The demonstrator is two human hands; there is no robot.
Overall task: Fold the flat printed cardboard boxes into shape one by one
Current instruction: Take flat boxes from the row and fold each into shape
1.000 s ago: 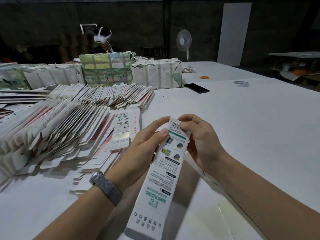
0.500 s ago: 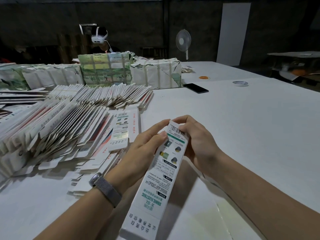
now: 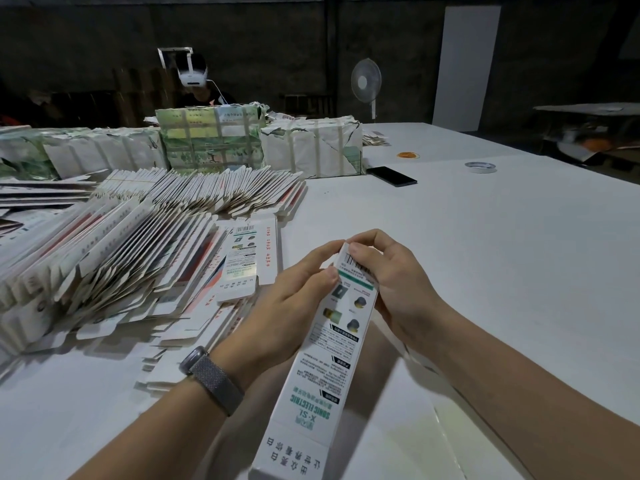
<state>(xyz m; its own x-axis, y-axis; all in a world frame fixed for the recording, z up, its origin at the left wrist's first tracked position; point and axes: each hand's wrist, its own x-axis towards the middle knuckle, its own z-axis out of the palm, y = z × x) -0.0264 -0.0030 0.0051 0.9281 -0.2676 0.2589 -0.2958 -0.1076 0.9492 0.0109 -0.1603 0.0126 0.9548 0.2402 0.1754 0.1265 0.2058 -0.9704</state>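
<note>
Dim room, dark background; white table [image 3: 485, 271] softly lit; wide-angle edge distortion.

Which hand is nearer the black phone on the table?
Right. The right hand grips the box below the black phone; the left hand holds it further left, slightly farther.

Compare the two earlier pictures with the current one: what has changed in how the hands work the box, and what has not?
The right hand's thumb slid over the barcode at the box's far end. The left hand keeps its grip on the side. The flat boxes and phone stayed put.
</note>
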